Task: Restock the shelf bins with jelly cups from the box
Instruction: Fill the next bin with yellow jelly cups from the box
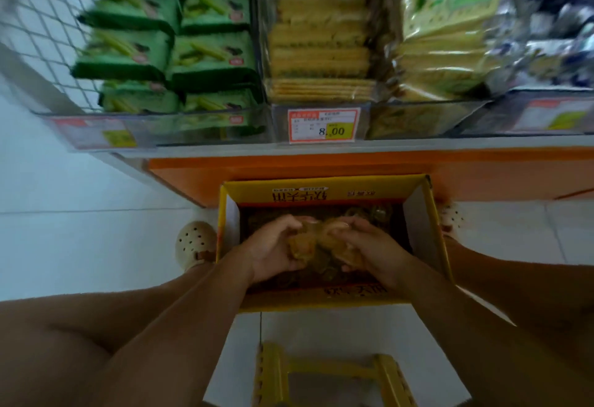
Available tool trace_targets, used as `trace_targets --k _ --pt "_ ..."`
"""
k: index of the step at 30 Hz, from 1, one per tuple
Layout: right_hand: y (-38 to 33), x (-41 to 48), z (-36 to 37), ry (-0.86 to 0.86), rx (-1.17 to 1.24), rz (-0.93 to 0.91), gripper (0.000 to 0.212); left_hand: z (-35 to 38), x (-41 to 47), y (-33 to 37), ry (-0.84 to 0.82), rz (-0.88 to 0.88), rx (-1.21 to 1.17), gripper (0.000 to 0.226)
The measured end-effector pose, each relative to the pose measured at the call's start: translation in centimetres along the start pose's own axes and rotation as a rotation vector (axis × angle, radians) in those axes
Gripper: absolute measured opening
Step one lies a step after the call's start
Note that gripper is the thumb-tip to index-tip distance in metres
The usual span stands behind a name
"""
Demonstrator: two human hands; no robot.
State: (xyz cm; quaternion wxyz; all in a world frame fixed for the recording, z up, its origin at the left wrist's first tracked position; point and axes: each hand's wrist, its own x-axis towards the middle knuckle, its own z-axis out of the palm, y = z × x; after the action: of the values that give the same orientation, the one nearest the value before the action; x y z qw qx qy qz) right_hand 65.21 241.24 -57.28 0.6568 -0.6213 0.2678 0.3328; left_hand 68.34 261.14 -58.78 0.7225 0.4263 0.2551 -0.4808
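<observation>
The person is bent low over a yellow cardboard box (pixel 434 233) that stands open on the white tiled floor (pixel 80 246), pushed up against the orange base (pixel 321 165) of the shelf. Both hands are down inside the box. The left hand (pixel 276 246) and the right hand (pixel 369 246) face each other with their fingers curled, gripping between them a cluster of amber jelly cups (pixel 316 246). More cups lie loose at the bottom of the box, dark and too blurred to count.

Above the box, clear shelf bins (pixel 154 123) sit in a row. The left one holds green wafer packs (pixel 212 53), the middle one stacked pale cracker packs (pixel 321 36), and further right are yellow-green bags (pixel 450 20). A red-bordered price tag (pixel 323 125) reading 8.00 is stuck on the front of the middle bin.

A beige clog (pixel 194 244) rests just beside the box's left wall, and another one (pixel 451 217) shows at its right. A yellow plastic stool (pixel 321 371) stands on the floor between the person's legs, near the box.
</observation>
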Motion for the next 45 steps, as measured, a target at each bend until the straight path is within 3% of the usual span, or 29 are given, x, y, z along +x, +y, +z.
trace_targets --k 3,7,13,17,20,23,26,32,35,39,45 --pt "-1.0 -3.3 1.0 0.037 -0.037 -0.108 0.022 2.7 -3.0 0.8 0.043 0.06 -0.063 0.025" --pt "-3.0 -8.2 1.8 0.098 -0.045 -0.307 0.021 5.5 -6.9 1.8 0.084 0.22 0.14 0.011" --pt "-7.6 -14.0 1.8 0.258 -0.042 -0.508 0.015 10.0 -12.6 4.9 0.048 0.553 0.388 0.051" --pt "-11.7 -18.0 1.8 0.325 -0.014 -0.653 0.007 13.2 -16.5 7.5 0.068 0.736 0.56 0.037" --pt "-15.4 -21.9 1.9 0.326 -0.05 -0.769 0.01 16.0 -20.3 9.7 0.083 0.844 0.625 0.045" --pt "-19.1 -25.4 1.9 0.285 -0.101 -0.876 0.012 18.6 -24.2 12.1 0.023 0.958 0.603 0.025" --pt "-23.6 -28.6 2.3 0.304 -0.164 -0.968 0.014 20.5 -28.6 15.0 0.01 1.107 0.669 0.029" --pt "-36.7 -32.6 1.0 0.644 -0.476 -1.244 0.016 22.4 -35.3 22.6 0.209 1.384 0.726 0.022" --pt "-44.0 -31.8 0.5 0.709 -0.76 -1.198 0.018 22.3 -36.8 25.9 0.287 1.441 0.755 0.016" --pt "-52.3 -27.7 0.0 0.67 -1.089 -0.991 0.018 21.8 -37.0 29.1 0.339 1.44 0.794 0.021" --pt "-57.2 -23.2 0.9 0.548 -1.419 -0.739 0.035 22.1 -36.8 32.5 0.388 1.434 0.826 0.022"
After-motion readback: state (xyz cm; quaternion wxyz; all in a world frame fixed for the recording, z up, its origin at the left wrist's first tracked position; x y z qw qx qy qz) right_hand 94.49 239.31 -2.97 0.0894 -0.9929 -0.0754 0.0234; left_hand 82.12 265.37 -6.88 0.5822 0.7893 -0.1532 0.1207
